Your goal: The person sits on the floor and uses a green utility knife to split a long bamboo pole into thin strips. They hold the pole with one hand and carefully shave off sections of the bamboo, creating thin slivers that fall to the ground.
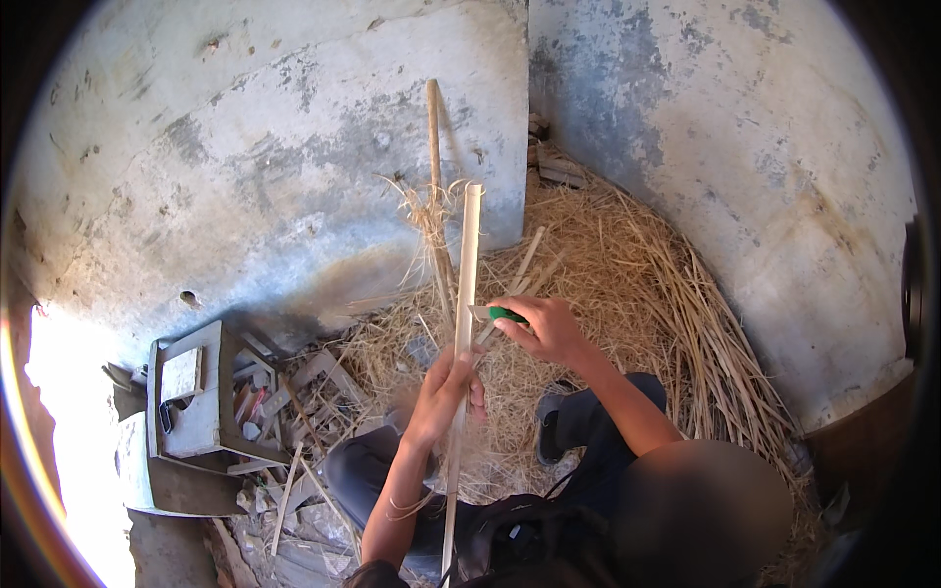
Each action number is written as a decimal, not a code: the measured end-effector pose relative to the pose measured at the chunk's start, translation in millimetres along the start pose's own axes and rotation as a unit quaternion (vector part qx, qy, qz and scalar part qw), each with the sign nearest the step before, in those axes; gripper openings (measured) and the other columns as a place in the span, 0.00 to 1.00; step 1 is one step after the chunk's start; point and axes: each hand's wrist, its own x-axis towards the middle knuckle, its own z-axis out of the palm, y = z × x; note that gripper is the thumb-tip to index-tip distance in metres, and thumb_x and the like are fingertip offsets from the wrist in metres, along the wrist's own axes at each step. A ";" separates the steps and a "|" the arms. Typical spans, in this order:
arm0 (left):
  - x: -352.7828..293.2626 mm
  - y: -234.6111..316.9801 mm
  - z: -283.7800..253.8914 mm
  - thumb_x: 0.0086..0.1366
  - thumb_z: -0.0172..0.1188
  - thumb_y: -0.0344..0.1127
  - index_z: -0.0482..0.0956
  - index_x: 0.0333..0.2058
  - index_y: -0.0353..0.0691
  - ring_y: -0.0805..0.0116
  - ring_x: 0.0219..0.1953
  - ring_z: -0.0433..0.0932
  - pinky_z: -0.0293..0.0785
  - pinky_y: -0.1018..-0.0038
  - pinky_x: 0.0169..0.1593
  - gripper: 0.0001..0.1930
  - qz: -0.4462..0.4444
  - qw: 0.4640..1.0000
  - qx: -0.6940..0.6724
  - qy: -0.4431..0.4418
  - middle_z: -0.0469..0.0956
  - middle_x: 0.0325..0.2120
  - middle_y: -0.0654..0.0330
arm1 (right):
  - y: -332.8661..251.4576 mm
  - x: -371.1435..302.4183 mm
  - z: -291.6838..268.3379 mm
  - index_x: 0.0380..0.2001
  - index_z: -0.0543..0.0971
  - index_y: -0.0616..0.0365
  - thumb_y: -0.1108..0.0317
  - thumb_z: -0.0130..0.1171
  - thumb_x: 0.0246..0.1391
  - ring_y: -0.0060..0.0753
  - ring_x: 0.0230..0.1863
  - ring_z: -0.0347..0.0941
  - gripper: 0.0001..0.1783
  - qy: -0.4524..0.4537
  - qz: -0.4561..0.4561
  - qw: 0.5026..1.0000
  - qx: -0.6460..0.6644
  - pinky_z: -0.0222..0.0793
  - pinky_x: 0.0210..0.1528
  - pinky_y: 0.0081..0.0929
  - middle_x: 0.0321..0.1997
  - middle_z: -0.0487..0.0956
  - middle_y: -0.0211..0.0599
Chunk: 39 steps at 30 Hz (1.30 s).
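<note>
A long, pale strip that looks like split bamboo (469,255) runs upright through the middle, from near my lap up toward the wall. My left hand (443,397) is closed around it below its middle. From the right, my right hand (549,328) grips a small green-handled knife (506,315). Its short blade points left and meets the strip's right edge, a little above my left hand. Thin curls of shaving cling near the strip's top end.
Straw-like shavings (608,235) cover the floor, with long thin strips (725,363) heaped along the right wall. A stick (434,127) wrapped in curled shavings leans on the far wall. At left, a worn wooden box (191,392) stands beside scattered scraps. A blurred patch hides the lower right.
</note>
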 end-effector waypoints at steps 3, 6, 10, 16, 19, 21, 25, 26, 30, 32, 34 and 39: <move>4.3 -4.7 -4.1 0.84 0.43 0.47 0.71 0.52 0.37 0.71 0.17 0.76 0.72 0.76 0.21 0.18 -0.017 1.000 -0.005 -0.002 0.75 0.23 0.60 | -1.0 0.6 2.0 0.50 0.86 0.54 0.54 0.63 0.66 0.36 0.30 0.86 0.18 0.030 -0.027 0.999 0.000 0.79 0.30 0.32 0.43 0.89 0.39; 1.1 -8.1 -0.2 0.84 0.42 0.47 0.70 0.50 0.38 0.73 0.14 0.72 0.67 0.78 0.18 0.17 -0.007 1.000 -0.005 0.014 0.75 0.23 0.60 | -4.5 1.0 -0.4 0.50 0.86 0.54 0.54 0.61 0.67 0.36 0.29 0.85 0.18 0.018 -0.033 0.999 -0.003 0.79 0.30 0.32 0.43 0.89 0.40; 1.6 -12.5 1.3 0.84 0.41 0.46 0.70 0.48 0.39 0.75 0.11 0.68 0.62 0.79 0.16 0.16 0.008 1.000 0.007 0.019 0.74 0.22 0.61 | 0.1 -2.6 4.3 0.50 0.85 0.56 0.55 0.60 0.68 0.34 0.30 0.84 0.18 0.016 -0.015 0.998 0.056 0.77 0.31 0.32 0.38 0.88 0.41; -1.8 -6.3 2.3 0.85 0.40 0.43 0.70 0.48 0.39 0.76 0.11 0.66 0.63 0.79 0.15 0.14 -0.004 1.000 -0.014 0.021 0.73 0.21 0.62 | 5.2 -0.2 5.3 0.50 0.84 0.60 0.57 0.60 0.68 0.34 0.32 0.83 0.19 -0.092 0.078 0.972 0.203 0.77 0.34 0.33 0.34 0.85 0.41; -2.3 -4.0 3.3 0.85 0.41 0.44 0.70 0.48 0.39 0.76 0.11 0.65 0.62 0.79 0.15 0.15 -0.013 1.000 -0.010 0.027 0.72 0.21 0.63 | -5.9 -2.0 7.9 0.49 0.84 0.61 0.57 0.61 0.66 0.36 0.33 0.85 0.19 -0.046 0.064 0.986 0.144 0.78 0.34 0.34 0.37 0.87 0.43; -3.4 -4.9 6.1 0.85 0.41 0.45 0.70 0.48 0.39 0.77 0.11 0.64 0.61 0.79 0.15 0.15 -0.023 0.999 0.010 0.033 0.71 0.21 0.63 | -10.1 -3.0 9.3 0.48 0.85 0.61 0.57 0.62 0.65 0.38 0.33 0.86 0.18 -0.003 0.030 0.996 0.079 0.79 0.34 0.33 0.40 0.87 0.44; -5.4 -8.9 7.0 0.84 0.44 0.46 0.70 0.48 0.39 0.79 0.14 0.65 0.62 0.79 0.19 0.15 -0.011 0.999 0.003 0.030 0.68 0.20 0.67 | -10.7 -2.4 9.7 0.48 0.85 0.60 0.57 0.64 0.63 0.41 0.35 0.87 0.18 0.001 0.018 0.999 0.051 0.82 0.35 0.32 0.43 0.88 0.45; -6.7 -6.7 9.9 0.84 0.44 0.46 0.71 0.47 0.39 0.79 0.15 0.65 0.62 0.79 0.19 0.15 -0.013 0.999 0.010 0.035 0.67 0.20 0.68 | -9.8 -2.5 9.9 0.48 0.85 0.60 0.57 0.64 0.63 0.41 0.35 0.87 0.19 0.006 0.011 0.999 0.048 0.82 0.36 0.33 0.44 0.88 0.45; -5.0 -13.0 9.1 0.84 0.44 0.46 0.71 0.46 0.40 0.81 0.15 0.62 0.60 0.79 0.20 0.15 0.006 1.000 0.007 0.019 0.65 0.19 0.70 | -11.9 -0.9 5.9 0.48 0.86 0.59 0.58 0.64 0.61 0.41 0.36 0.88 0.18 0.013 -0.012 0.999 0.031 0.83 0.36 0.33 0.43 0.89 0.43; -4.7 -11.5 7.9 0.84 0.44 0.47 0.71 0.45 0.41 0.82 0.16 0.61 0.59 0.80 0.20 0.15 -0.002 1.000 -0.005 0.015 0.64 0.19 0.71 | -10.8 2.0 3.2 0.47 0.86 0.57 0.58 0.64 0.60 0.39 0.34 0.88 0.17 0.039 -0.041 0.998 0.033 0.83 0.35 0.33 0.41 0.89 0.41; -4.7 -10.7 8.3 0.84 0.44 0.46 0.71 0.44 0.42 0.83 0.16 0.59 0.56 0.80 0.20 0.15 -0.006 1.000 -0.014 0.012 0.63 0.19 0.72 | -8.1 5.0 1.6 0.46 0.87 0.56 0.58 0.64 0.60 0.38 0.33 0.88 0.16 0.057 -0.064 0.996 0.025 0.83 0.33 0.32 0.39 0.89 0.40; -5.7 -11.4 10.9 0.84 0.43 0.44 0.69 0.42 0.43 0.84 0.18 0.57 0.54 0.81 0.20 0.13 0.005 1.000 0.013 0.025 0.62 0.20 0.73 | -6.2 8.0 -2.4 0.42 0.88 0.53 0.56 0.68 0.58 0.35 0.31 0.88 0.15 0.043 -0.071 0.996 -0.026 0.83 0.30 0.30 0.36 0.89 0.36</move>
